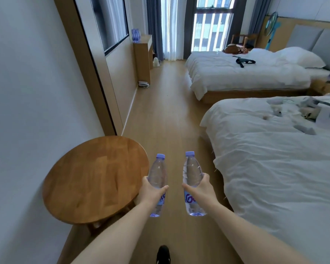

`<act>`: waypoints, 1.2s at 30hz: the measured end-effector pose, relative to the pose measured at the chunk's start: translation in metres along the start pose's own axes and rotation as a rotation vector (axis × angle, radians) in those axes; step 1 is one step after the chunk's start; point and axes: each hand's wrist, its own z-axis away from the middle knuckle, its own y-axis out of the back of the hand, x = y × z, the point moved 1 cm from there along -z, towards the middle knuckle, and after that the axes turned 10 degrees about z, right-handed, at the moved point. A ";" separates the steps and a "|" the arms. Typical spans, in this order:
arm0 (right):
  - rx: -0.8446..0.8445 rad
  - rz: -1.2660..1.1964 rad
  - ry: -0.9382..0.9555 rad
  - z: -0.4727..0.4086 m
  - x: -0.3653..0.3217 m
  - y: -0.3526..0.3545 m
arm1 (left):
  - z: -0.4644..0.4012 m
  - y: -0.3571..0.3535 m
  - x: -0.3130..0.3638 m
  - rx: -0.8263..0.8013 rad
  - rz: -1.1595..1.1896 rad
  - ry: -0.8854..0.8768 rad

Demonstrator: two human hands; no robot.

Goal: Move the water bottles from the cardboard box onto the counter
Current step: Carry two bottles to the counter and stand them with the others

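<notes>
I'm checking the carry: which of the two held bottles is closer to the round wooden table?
The bottle in the left hand, bottle: it hangs just beside the round table's edge. The right hand's bottle is on the bed side.

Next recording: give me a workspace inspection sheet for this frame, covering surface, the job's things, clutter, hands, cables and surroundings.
Surface: tall wooden counter by the far window; bottles already stand on top. Round wooden table near left.
Job's things: two clear plastic water bottles with purple caps, left bottle and right bottle, both upright, carried in the air. Cardboard box: nothing seen.
Clutter: black item on the far bed; small items on the near bed.
Hands: left hand grips the left bottle; right hand grips the right bottle.
Cables: white cable on the near bed.
Surroundings: wood floor, curtained window.
</notes>
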 end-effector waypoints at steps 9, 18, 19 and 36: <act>0.063 -0.023 -0.046 -0.212 -0.067 0.023 | -0.199 -0.042 0.115 -0.019 -0.052 0.027; 0.075 -0.019 -0.033 -0.444 -0.098 0.055 | -0.396 -0.138 0.201 -0.055 0.059 0.003; 0.073 -0.023 -0.022 -0.473 -0.104 0.061 | -0.420 -0.149 0.212 -0.046 0.070 0.006; -0.028 0.088 0.119 -0.920 -0.255 0.122 | -0.821 -0.248 0.381 0.115 0.231 -0.001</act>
